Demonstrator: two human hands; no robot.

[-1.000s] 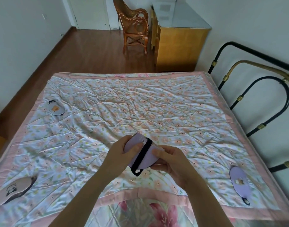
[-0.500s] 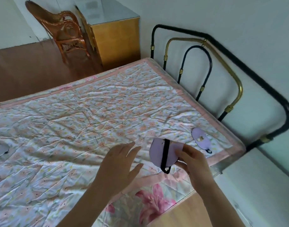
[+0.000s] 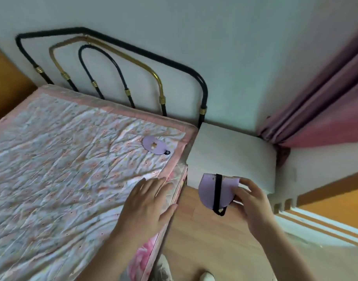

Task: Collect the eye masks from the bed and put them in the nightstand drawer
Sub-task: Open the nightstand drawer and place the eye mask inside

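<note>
My right hand is nearest to what matters: its fingers are pinched on one edge of a folded lilac eye mask, whose flat edge is up and rounded edge down, with the black strap running top to bottom across its face and looping out below. The mask hangs in the air over the wooden floor, off the bed, just in front of the white nightstand. So the nightstand lies straight ahead of this grip and slightly up. I cannot make out a drawer front or handle from here, so I judge I must find it before the mask can go in.

My left hand is empty, fingers spread, palm down at the edge of the quilt; whether it presses the quilt or hovers just above it I cannot tell. It sits beside the bed's corner, near the nightstand too, and looks the freer one to pull a drawer.

Farther off, a second lilac mask lies flat on the quilt near the headboard corner, its long axis slanting toward the nightstand, a dark strap end poking out at that end. It is beyond my left hand, which is the closer one.
</note>
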